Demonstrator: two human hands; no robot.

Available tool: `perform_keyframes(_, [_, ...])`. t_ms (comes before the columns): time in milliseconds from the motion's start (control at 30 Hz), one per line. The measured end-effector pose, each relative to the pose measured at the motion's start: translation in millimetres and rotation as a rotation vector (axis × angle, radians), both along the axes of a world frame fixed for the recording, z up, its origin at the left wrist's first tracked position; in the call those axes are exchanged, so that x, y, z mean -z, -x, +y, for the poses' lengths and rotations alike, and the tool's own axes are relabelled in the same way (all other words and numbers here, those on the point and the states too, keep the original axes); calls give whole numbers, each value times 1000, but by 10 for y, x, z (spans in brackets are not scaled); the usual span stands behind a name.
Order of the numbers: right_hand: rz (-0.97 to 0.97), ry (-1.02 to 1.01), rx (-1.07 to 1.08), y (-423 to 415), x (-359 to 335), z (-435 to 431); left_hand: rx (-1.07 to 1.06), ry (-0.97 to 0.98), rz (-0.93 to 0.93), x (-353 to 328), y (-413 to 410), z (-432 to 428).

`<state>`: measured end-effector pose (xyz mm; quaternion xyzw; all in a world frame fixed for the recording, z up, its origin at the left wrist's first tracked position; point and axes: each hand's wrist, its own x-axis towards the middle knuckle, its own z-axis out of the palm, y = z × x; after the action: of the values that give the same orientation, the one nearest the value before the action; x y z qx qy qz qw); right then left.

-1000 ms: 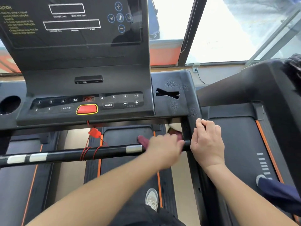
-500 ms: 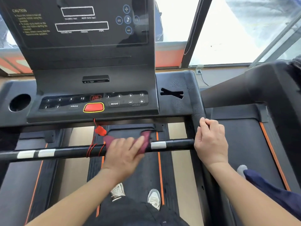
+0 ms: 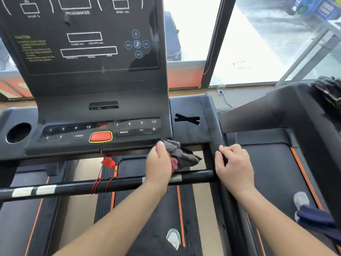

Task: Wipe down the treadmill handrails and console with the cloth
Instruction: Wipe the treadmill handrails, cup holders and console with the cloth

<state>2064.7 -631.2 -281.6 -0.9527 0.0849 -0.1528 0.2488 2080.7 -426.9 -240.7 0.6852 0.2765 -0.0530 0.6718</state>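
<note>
My left hand point(image 3: 160, 162) holds a bunched grey and dark red cloth point(image 3: 181, 156) just above the black front crossbar point(image 3: 77, 187), level with the lower right corner of the console point(image 3: 103, 100). The cloth's top touches the console's bottom edge below the speed buttons. My right hand point(image 3: 234, 167) grips the right side handrail point(image 3: 215, 130) where it meets the crossbar, fingers curled round it. The console's button panel has a red stop button point(image 3: 100, 137).
A red safety clip point(image 3: 108, 161) hangs on a cord wound round the crossbar. A round cup holder point(image 3: 18, 133) sits at the console's left. A second treadmill point(image 3: 295, 115) stands close on the right, with another person's shoe and leg point(image 3: 310, 213) on it. Windows lie ahead.
My left hand has slid along the crossbar with the cloth, first left, then back right, and has lifted it off the bar up to the console's lower edge. My right hand stays on the handrail.
</note>
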Motion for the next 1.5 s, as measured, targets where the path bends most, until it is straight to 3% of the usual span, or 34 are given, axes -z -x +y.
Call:
perform_keyframes(100, [138, -200, 68, -191, -159, -22, -62, -49, -197, -451, -246, 93])
perform_keyframes(233, [210, -382, 159, -470, -243, -40, 305, -346, -515, -868, -447, -174])
perform_keyframes(300, [247, -441, 188, -591, -261, -56, 610, -671, -491, -718, -591, -386])
perform_keyframes(367, [271, -492, 200, -661, -284, -78, 924, -963, -293, -384, -757, -571])
perform_keyframes(433, [263, -502, 222, -694, -310, -115, 1125, -1109, -179, -9, -923, -688])
perform_keyframes(500, [254, -483, 248, -727, -286, -166, 1191, -1188, -221, 288, -1089, -749])
perform_keyframes(667, [248, -457, 275, -785, -284, -142, 1170, -1252, -349, 426, -1844, -695])
perform_keyframes(800, [265, -480, 303, -804, -255, -149, 1075, -1346, -308, 417, -2336, -564])
perform_keyframes(1000, [284, -508, 297, -763, -277, -113, 1182, -1247, -322, 373, -1243, -607])
perform_keyframes(1167, [283, -532, 313, -773, -317, -96, 1252, -1238, -422, 380, -1713, -585])
perform_keyframes(1267, [294, -565, 319, -720, -340, -87, 1159, -1307, -327, 377, -2106, -647])
perform_keyframes(1400, [342, -636, 301, -644, -338, -93, 1032, -1289, -201, 358, -1564, -795])
perform_keyframes(1500, [334, -650, 276, -624, -354, -73, 1188, -1253, -299, 355, -1208, -667])
